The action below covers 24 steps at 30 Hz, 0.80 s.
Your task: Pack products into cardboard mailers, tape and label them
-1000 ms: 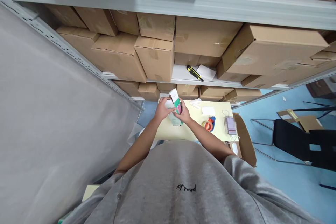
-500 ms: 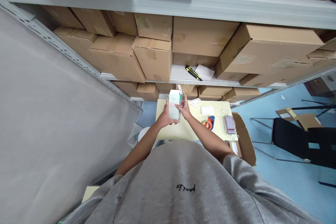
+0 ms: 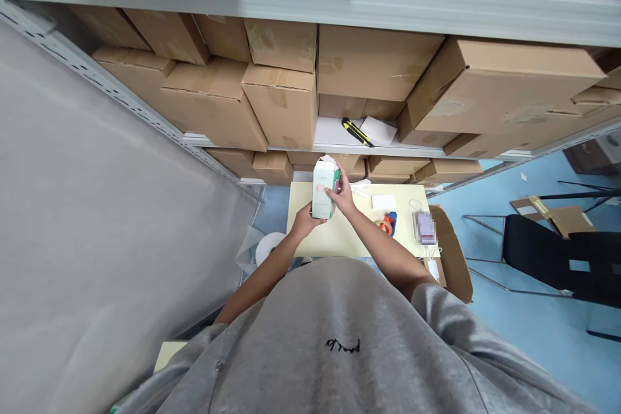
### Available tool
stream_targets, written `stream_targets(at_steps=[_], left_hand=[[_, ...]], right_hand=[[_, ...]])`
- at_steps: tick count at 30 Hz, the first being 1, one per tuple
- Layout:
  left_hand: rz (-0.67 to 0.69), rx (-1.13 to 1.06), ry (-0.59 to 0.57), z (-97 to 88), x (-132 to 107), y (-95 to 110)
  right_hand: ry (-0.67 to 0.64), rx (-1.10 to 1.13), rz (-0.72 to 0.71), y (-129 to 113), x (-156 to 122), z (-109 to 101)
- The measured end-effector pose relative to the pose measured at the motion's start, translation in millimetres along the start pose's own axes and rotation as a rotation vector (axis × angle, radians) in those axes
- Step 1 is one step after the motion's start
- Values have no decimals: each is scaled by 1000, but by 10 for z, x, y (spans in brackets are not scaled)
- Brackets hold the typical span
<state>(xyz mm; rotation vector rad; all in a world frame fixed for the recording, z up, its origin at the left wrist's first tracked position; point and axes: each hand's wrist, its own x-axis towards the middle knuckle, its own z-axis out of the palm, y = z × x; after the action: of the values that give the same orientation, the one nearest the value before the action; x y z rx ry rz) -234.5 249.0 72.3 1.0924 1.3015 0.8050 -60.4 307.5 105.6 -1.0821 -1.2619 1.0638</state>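
Observation:
A small pale-green carton (image 3: 322,197) with a darker green side is held upright above the yellow table (image 3: 334,247). Its top flaps look raised. My left hand (image 3: 305,223) grips the carton low, at its bottom left corner. On the other side, my right hand (image 3: 343,196) wraps round the upper right edge, thumb across the printed front. The fingers behind the carton are hidden. To the right on the table lie a roll of tape in an orange and blue dispenser (image 3: 388,223) and a white piece of paper or card (image 3: 383,202).
Shelves of cardboard boxes (image 3: 281,100) rise in front of me. A yellow and black utility knife (image 3: 356,132) lies on the middle shelf. A phone-like device (image 3: 425,228) is at the table's right end, near an open cardboard box (image 3: 451,252). Black chairs (image 3: 533,252) stand at right.
My left hand has slid down from the carton's left side to its bottom corner. The carton has turned slightly, showing more of its green side, and its flap has shifted.

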Motion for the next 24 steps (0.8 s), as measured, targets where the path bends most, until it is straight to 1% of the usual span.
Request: stream_targets(at_steps=[2, 4, 6, 8, 9, 10, 12, 14, 17, 19, 21, 24], left_hand=[[-106, -245, 22, 71, 14, -51], [-211, -457, 26, 101, 26, -70], [-332, -562, 26, 82, 38, -59], [-481, -605, 15, 39, 51, -34], [-535, -644, 0, 22, 59, -22], [-559, -703, -22, 12, 69, -13], [-526, -845, -48, 18, 95, -8], [-479, -922, -12, 48, 129, -24], [-512, -900, 79, 85, 185, -80], [-526, -889, 106, 89, 213, -129], [-523, -905, 132, 85, 228, -172], [-512, -939, 204, 91, 234, -209]], right_hand=[[25, -27, -13, -8, -10, 7], [55, -36, -15, 10, -30, 1], [82, -46, -17, 54, -57, -13], [104, -78, -24, 114, -88, -28], [114, -97, -30, 144, -104, -33], [121, -113, -38, 173, -120, -36], [126, -125, -50, 218, -154, -32], [120, -126, -51, 244, -190, -21], [93, -133, -63, 249, -243, -7], [73, -148, -74, 235, -267, -6], [70, -160, -57, 207, -275, -2], [88, -131, -15, 127, -253, 40]])
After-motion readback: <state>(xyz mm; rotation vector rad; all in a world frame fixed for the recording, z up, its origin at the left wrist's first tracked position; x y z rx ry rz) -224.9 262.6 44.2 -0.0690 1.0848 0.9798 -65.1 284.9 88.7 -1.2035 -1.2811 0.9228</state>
